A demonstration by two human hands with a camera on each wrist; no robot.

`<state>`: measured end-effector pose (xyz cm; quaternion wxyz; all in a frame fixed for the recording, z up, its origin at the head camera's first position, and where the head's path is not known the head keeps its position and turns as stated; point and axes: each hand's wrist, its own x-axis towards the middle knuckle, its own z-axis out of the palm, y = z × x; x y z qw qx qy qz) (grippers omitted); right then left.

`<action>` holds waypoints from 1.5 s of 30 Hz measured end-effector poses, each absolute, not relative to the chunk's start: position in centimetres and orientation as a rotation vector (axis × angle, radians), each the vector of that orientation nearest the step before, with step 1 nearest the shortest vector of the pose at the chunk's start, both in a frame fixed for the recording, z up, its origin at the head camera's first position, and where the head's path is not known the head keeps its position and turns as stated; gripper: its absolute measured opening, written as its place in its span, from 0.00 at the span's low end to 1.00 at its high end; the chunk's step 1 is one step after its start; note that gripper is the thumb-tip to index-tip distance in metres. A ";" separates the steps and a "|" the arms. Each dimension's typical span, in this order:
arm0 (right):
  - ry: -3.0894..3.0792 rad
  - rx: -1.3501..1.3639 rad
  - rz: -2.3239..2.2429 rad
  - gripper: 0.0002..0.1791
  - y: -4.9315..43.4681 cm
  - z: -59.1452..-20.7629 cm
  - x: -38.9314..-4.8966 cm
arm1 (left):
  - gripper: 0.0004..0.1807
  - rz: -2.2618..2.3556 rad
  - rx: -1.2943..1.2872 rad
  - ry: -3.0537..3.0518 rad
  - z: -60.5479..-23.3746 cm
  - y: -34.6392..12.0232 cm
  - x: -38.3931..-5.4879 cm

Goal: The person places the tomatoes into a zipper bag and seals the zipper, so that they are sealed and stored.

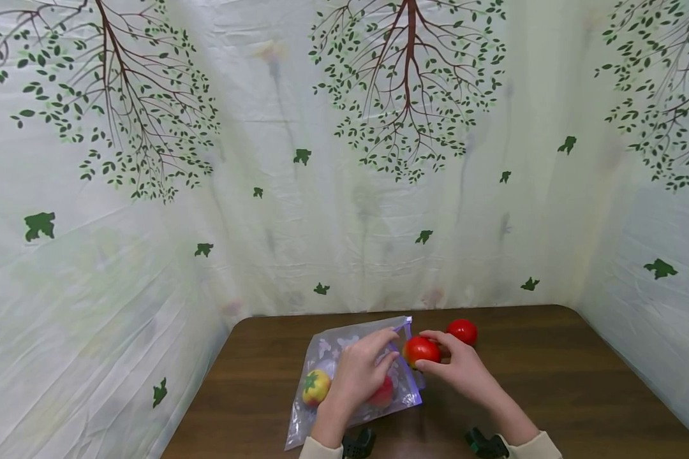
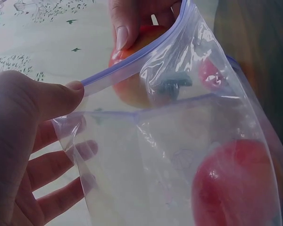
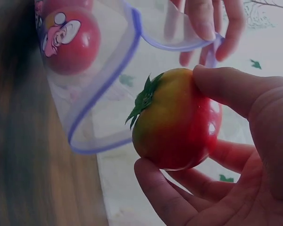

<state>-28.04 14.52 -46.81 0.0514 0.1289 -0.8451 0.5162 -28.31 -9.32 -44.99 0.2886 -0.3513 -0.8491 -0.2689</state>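
Observation:
A clear zip bag (image 1: 328,344) with a purple zip edge lies on the table, its mouth parted toward the right. My left hand (image 1: 357,371) pinches the bag's rim between thumb and fingers, the fingers showing through the plastic in the left wrist view. In my right hand (image 1: 465,373) is a red tomato (image 3: 179,122) with a yellowish top and green leaves, gripped by thumb and fingertips right at the bag's mouth. Inside the bag are a yellow-and-red tomato (image 1: 316,387) and a red one (image 1: 382,393), partly hidden by the left hand.
Another red tomato (image 1: 462,331) sits on the brown table (image 1: 551,370), just beyond my right hand. Behind the table hangs a pale curtain (image 1: 367,242) printed with trees and leaves. Dark wrist devices show at both cuffs.

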 end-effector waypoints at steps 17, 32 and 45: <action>-2.494 0.362 1.849 0.28 12.1 -47.6 -27.7 | 0.17 -0.694 -0.952 -2.189 -44.7 -9.3 -28.1; -2.401 0.801 2.396 0.39 11.4 -47.4 -27.3 | 0.17 -0.690 -0.944 -2.174 -45.0 -9.1 -28.3; -2.312 0.672 2.316 0.32 11.8 -47.2 -27.5 | 0.16 -0.670 -0.941 -2.187 -45.0 -9.2 -28.4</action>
